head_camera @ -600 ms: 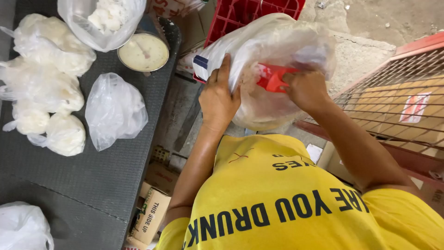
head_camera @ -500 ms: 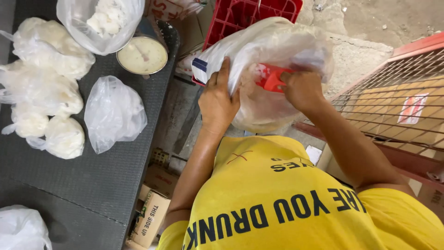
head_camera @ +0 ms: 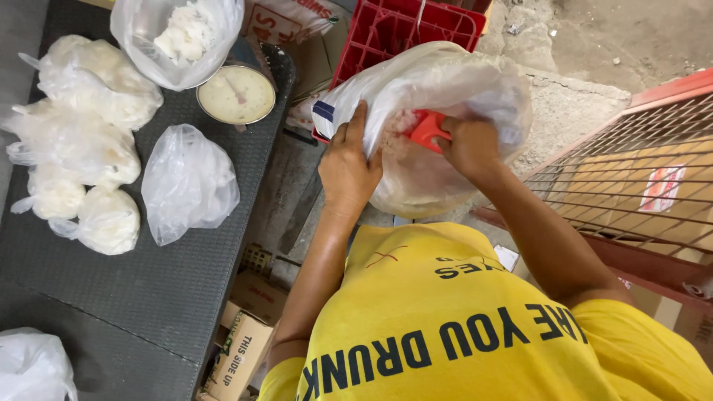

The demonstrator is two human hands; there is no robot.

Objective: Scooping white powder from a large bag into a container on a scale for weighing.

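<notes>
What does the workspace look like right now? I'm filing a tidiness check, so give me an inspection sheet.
Surface: dark textured table at the left.
Job's things: large clear plastic sack of white grains; red scoop inside it.
Clutter: tied bags of white grains, one limp clear bag, an open filled bag, a round dial scale.
Grippers: left hand grips the sack's rim; right hand holds the scoop inside the sack.
Cables: nothing seen.
Surroundings: red plastic crate behind the sack, wire rack with cardboard at right, cardboard boxes below the table, concrete floor.
</notes>
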